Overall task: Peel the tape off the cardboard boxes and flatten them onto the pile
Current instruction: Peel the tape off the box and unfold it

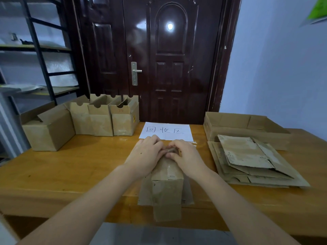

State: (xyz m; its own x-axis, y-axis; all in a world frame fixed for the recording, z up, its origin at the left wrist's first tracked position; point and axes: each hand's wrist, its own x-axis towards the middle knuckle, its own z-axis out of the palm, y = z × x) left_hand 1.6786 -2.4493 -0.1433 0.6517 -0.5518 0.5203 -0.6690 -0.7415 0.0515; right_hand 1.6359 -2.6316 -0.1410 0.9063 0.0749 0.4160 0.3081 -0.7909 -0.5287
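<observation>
— Head view: where lying, the box [167, 184] being worked on?

— Dead centre on the table [79, 165], at the near edge. Long axis running straight away from the body toward the door [169, 59], near flap hanging over the table edge. Far end right under both hands, so no reach needed.

— Nearer hand?

— Neither, really. Left hand [145, 154] and right hand [185, 154] meeting at the far end, about level, one on each side of the midline.

— Open or closed?

— Both curled, fingertips bunched together over something small and dark at the box's far end. Probably tape being picked at; too small to tell for sure. Left palm against the box's left side, right palm draped over its top.

— And the pile [251, 161]?

— Off to the right, well apart from the hands, flat sheets stacked in front of a shallow tray [230, 121].

— Still waiting?

— Four standing boxes [85, 119] far left, tops open. White paper sign [167, 130] just beyond the fingers.
</observation>
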